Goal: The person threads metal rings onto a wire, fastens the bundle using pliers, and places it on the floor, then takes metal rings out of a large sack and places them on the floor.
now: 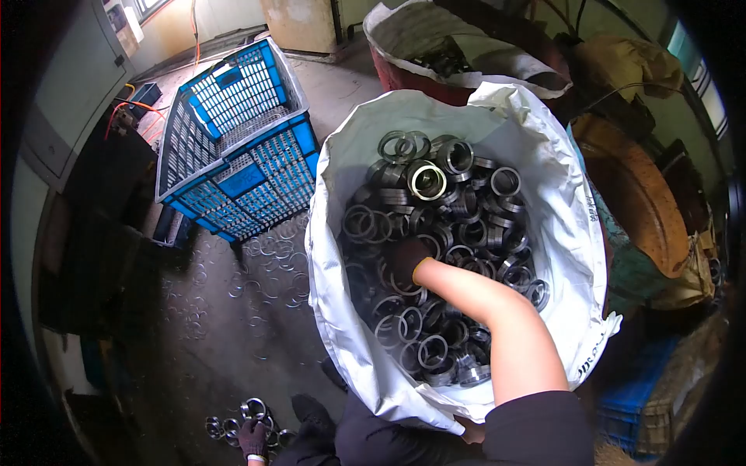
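My right hand [406,260], in a dark glove with a yellow cuff, reaches down among metal rings [457,158] inside a large white woven sack [330,256]. Its fingers disappear into the shadow between the rings, so what they hold is hidden. The rings vary in thickness; some lie in short stacks, others singly. At the bottom left, my left hand [252,439], in a dark glove with a white cuff, is low down with its fingers curled on a shiny metal ring [253,409]. More such rings surround it.
A blue plastic crate [256,182] stands beyond the sack to the left. Thin rings [268,248] are scattered over the floor. Behind the sack is another white-lined container [497,74]. To the right are a rusty curved container [633,194] and a blue crate [637,400].
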Available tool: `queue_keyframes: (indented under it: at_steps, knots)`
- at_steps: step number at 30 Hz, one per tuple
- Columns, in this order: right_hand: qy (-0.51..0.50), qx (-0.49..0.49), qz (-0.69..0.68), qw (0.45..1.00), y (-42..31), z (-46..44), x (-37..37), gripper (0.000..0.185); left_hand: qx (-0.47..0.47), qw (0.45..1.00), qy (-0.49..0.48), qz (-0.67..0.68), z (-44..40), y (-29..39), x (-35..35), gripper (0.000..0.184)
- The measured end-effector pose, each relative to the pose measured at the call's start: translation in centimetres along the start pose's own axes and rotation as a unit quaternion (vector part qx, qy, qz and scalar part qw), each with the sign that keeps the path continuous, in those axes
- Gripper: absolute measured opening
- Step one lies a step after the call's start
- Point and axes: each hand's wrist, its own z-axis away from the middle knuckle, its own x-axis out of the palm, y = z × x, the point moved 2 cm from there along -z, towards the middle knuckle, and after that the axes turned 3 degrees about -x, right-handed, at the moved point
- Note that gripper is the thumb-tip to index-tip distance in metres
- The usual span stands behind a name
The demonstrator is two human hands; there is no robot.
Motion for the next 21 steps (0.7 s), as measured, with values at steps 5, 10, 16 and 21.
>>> queue_keyframes:
  at_steps: [5,10,16,21]
  knots:
    - [0.073,0.052,-0.052,0.995,-0.1,-0.4,0.6,0.022,-0.012,0.999,-0.006,-0.030,1.1,-1.3,-0.4,0.033]
    - [0.038,0.034,-0.032,0.998,0.2,2.2,-4.9,0.024,-0.011,0.999,0.001,0.030,0.6,-3.2,-1.3,0.029]
    - [0.178,0.094,-0.201,0.959,2.4,7.3,-13.1,0.029,0.078,0.986,0.039,0.142,2.0,13.0,-7.9,0.028]
    - [0.280,-0.035,-0.314,0.907,-3.0,11.2,-20.7,0.028,0.223,0.897,-0.142,0.355,6.2,32.5,-10.3,0.042]
